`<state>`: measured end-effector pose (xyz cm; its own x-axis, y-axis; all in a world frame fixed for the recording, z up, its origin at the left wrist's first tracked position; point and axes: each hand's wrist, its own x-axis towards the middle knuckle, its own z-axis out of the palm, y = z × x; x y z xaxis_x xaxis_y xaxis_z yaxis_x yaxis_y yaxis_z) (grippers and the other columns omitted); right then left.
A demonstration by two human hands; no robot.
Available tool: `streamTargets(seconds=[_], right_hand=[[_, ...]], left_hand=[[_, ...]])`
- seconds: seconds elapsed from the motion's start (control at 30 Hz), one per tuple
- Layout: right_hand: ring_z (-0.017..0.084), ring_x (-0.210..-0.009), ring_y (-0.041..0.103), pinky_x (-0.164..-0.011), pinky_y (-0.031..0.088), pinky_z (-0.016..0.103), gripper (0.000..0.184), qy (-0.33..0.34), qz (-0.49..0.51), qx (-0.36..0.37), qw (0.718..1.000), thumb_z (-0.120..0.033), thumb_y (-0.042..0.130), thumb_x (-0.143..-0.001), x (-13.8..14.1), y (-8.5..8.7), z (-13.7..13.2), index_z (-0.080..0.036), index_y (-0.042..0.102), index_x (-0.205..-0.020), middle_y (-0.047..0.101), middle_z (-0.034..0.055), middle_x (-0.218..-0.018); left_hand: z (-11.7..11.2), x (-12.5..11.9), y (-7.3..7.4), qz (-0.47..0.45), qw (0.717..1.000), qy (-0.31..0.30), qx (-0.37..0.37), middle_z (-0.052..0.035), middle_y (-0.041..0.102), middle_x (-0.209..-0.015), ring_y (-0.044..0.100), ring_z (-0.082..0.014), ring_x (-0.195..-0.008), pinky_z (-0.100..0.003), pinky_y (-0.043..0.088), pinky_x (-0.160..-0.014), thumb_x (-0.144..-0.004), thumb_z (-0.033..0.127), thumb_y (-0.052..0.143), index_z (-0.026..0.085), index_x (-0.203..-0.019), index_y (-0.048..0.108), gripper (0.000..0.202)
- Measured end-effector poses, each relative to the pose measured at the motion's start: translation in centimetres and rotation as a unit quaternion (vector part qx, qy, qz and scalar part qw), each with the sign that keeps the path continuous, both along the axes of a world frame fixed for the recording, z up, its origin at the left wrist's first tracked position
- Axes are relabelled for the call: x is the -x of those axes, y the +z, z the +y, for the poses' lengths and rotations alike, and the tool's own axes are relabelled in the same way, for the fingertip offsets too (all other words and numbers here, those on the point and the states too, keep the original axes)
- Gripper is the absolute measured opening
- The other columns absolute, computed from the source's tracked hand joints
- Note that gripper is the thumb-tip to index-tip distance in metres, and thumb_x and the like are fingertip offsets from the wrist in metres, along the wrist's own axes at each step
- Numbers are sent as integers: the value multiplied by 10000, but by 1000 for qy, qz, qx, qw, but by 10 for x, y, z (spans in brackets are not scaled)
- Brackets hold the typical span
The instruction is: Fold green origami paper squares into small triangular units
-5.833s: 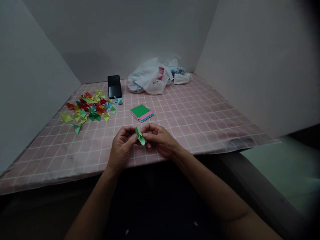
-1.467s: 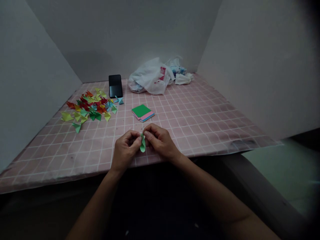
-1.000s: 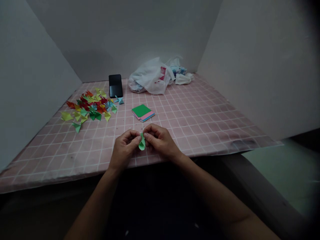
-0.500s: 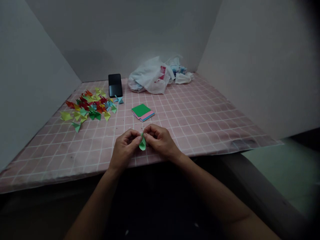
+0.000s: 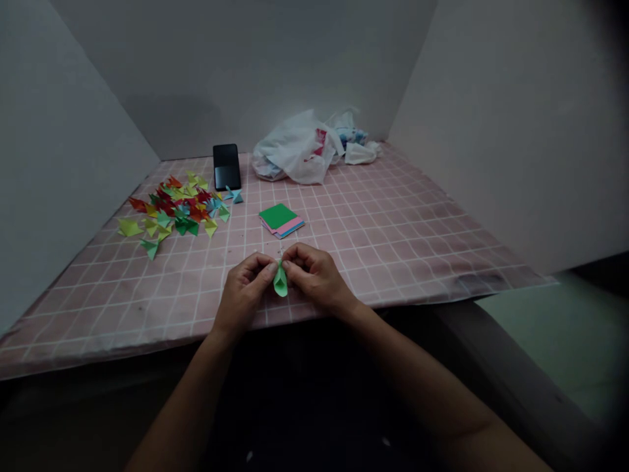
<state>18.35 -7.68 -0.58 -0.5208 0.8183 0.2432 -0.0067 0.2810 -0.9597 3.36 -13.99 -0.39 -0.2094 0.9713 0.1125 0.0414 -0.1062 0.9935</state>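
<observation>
A small light green folded paper (image 5: 280, 282) is pinched between my two hands near the front edge of the table. My left hand (image 5: 244, 288) grips its left side with thumb and forefinger. On the other side, my right hand (image 5: 317, 278) pinches it the same way. The lower end of the paper hangs below the fingertips and shows an open fold; its upper part is partly hidden by the fingers. Just beyond the hands lies a stack of square coloured paper (image 5: 278, 217), green on top, with pink and blue edges showing.
A heap of folded paper cranes (image 5: 184, 204) in several colours lies at the left. Behind it a black smartphone (image 5: 227, 168) leans back. White plastic bags (image 5: 297, 147) sit against the back wall. A pink checked cloth (image 5: 393, 229) covers the table; walls rise on both sides.
The green paper's lower end looks slightly wider and its fold shows more clearly. Both hands have stayed almost in place.
</observation>
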Motion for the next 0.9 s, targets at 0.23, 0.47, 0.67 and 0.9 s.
streamTargets(seconds=[0.23,0.47,0.67,0.9], right_hand=[[88,-537,466,-547,377,243,95,2,4,4,1000,-248,578,-871,0,0,0,-188,559,-800,526,-54,-604],[91,-556,464,-554,359,238,94,-1,1,-15,1000,-241,577,-863,0,0,0,-190,549,-789,513,-54,-614],[94,-561,480,-562,378,242,92,10,2,-15,1000,-234,569,-868,0,0,0,-190,552,-790,528,-48,-625],[108,-637,506,-613,400,262,158,11,1,-53,999,-302,617,-893,-2,1,2,-185,564,-800,572,-21,-698]], left_hand=[[0,-3,5,30,999,11,-10,5,631,-718,565,-112,-633,-229,475,-602,-845,294,684,191,-778,669,124],[0,-5,6,78,996,28,-21,14,645,-715,591,-110,-629,-217,487,-594,-825,277,676,188,-776,657,103],[0,-5,4,66,998,18,-13,12,649,-706,595,-109,-605,-216,484,-569,-821,268,678,191,-782,654,89],[1,-4,1,73,997,0,-6,3,653,-692,586,-106,-597,-215,476,-558,-805,271,680,183,-779,671,92]])
